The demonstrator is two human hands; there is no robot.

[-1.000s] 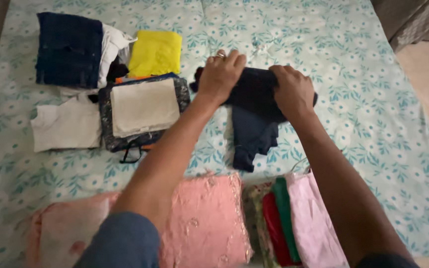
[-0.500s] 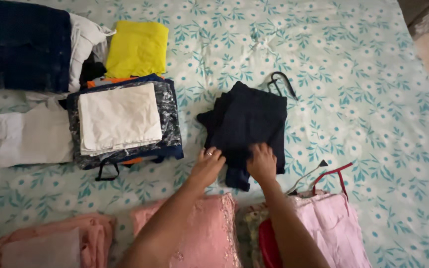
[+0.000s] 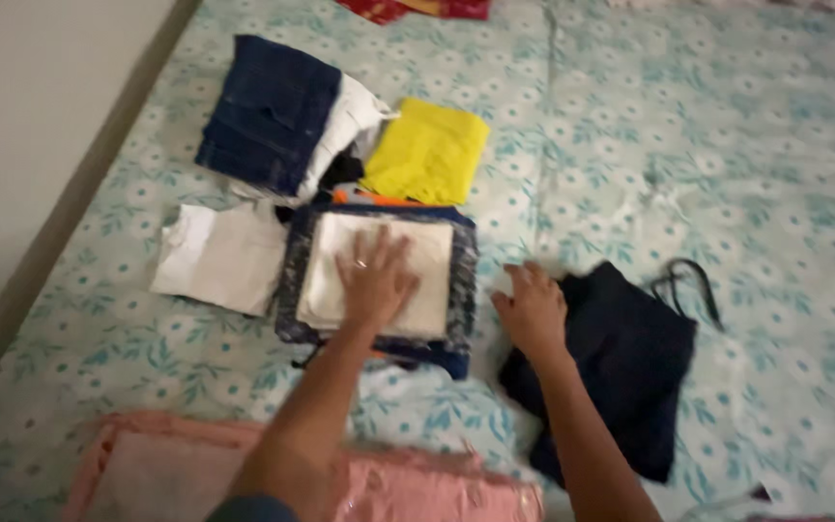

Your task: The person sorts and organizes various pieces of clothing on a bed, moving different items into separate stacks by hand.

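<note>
My left hand lies flat, fingers spread, on a folded cream cloth that tops a stack with a dark patterned garment beneath. My right hand rests palm down on the left edge of a folded dark navy garment, which lies on the floral bedsheet. A black strap trails from the navy garment's far right corner. Neither hand grips anything.
Behind the stack lie a folded yellow cloth, dark blue jeans over a white garment, and a white folded piece. Pink folded clothes sit at the near edge. A wall borders the bed's left side.
The camera swung left and up. My left hand left the navy garment and moved onto the cream cloth stack. My right hand shifted to the navy garment's left edge.
</note>
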